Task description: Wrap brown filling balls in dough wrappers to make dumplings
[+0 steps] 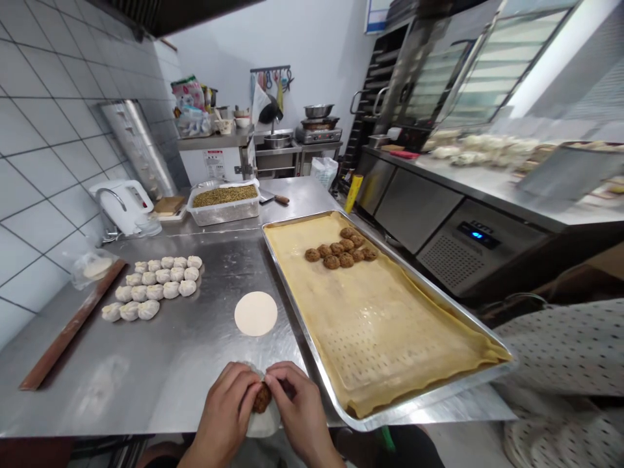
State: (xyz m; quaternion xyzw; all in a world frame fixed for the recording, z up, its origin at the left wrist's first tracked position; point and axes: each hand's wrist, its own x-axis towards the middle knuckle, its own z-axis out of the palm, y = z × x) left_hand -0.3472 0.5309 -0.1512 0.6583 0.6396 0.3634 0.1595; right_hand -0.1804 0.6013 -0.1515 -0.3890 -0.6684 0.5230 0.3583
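Observation:
At the table's front edge, my left hand point(230, 404) and my right hand point(298, 404) pinch the edge of a thin dough wrapper point(263, 426) from both sides. A brown ball of filling point(262, 398) shows between my fingers, partly covered by the dough. Just beyond my hands a round flat wrapper point(256, 313) lies on the steel. To the right, a large metal tray point(370, 338) lined with yellowish paper bears several brown filling balls point(341, 248) near its far end. On the left stand rows of white dough balls point(156, 281).
A wooden rolling pin point(73, 325) lies at the far left, with a plastic bag point(92, 266) beside it. Farther back are a white kettle point(124, 207), a plastic tub of greenish-brown crumbly stuff point(224, 209) and a wooden-handled blade point(275, 199). A patterned cloth point(560, 351) hangs at right.

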